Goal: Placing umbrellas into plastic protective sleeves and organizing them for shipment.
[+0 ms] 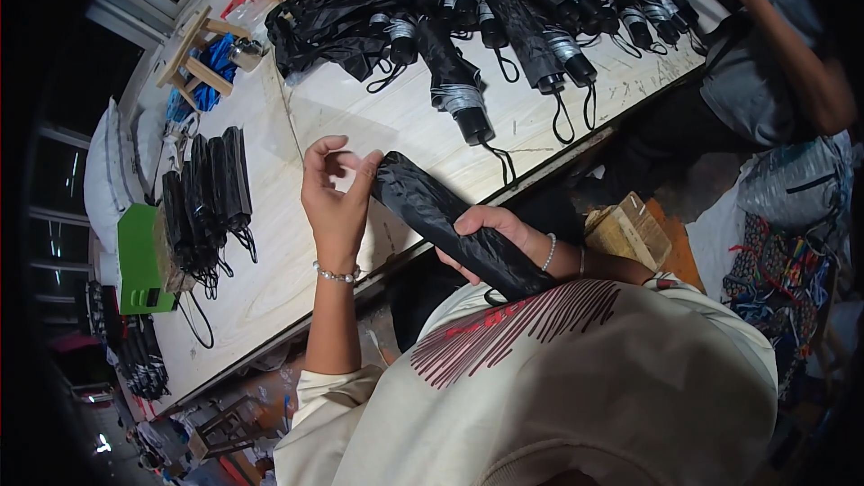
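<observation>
A folded black umbrella (427, 202) in a sleeve-like cover slants across the front of my body. My right hand (495, 232) wraps round its middle, thumb on top. A dark loop shows at the umbrella's lower end, close to my shirt. Beside the upper end is my left hand (337, 184), raised, its fingers curved and apart with nothing between them. The left thumb tip is right by the umbrella's end; whether it touches cannot be told. Beyond my hands, on the table (256, 283), lies a loosely wrapped black umbrella (454, 81) with a silvery band and wrist loop.
Many more black umbrellas (549, 9) are heaped along the far side. Several slim folded ones (207, 193) lie at the left by a green box (139, 256). A wooden stand (193, 58) is at the far left. Another person's arm (783, 36) reaches in at the right.
</observation>
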The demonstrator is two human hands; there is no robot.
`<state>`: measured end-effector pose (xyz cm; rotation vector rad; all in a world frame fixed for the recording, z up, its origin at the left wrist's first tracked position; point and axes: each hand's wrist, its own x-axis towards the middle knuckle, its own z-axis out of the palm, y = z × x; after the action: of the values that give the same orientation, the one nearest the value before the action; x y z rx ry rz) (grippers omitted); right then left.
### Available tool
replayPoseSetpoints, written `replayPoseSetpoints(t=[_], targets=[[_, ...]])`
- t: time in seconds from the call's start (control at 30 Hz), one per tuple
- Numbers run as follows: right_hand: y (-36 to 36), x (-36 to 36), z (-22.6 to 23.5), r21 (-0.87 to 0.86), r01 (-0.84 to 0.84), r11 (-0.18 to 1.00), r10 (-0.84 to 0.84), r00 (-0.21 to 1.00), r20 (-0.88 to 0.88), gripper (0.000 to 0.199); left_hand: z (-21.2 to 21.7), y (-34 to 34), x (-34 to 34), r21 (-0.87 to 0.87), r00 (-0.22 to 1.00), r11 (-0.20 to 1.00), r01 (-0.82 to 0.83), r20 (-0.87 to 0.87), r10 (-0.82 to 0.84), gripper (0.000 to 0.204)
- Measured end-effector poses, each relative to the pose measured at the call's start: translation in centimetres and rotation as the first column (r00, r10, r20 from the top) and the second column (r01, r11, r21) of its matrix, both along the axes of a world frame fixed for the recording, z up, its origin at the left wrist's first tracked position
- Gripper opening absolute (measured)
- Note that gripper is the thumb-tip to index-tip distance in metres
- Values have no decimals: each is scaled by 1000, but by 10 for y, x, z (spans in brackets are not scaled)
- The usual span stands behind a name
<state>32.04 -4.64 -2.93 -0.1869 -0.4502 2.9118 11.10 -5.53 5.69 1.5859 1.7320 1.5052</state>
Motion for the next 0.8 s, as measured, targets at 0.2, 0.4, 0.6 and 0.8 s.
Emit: replayPoseSetpoints(t=[0.2, 0.4, 0.6, 0.8], targets=[[-1, 3, 0, 1, 15, 1000, -15, 998, 57, 30, -13, 1, -5, -125, 971, 986, -111, 196, 134, 27], [3, -1, -5, -17, -16, 1000, 16, 1000, 16, 30, -10, -2, -6, -246, 874, 957, 154, 485, -16, 21], [6, -3, -6, 5, -49, 999, 49, 999, 9, 30, -10, -7, -27, -276, 852, 913, 301, 508, -127, 20], [5, 1, -2, -25, -14, 1000, 16, 999, 48, 29, -1, -9, -20, -182, 873, 924, 337, 427, -235, 19]])
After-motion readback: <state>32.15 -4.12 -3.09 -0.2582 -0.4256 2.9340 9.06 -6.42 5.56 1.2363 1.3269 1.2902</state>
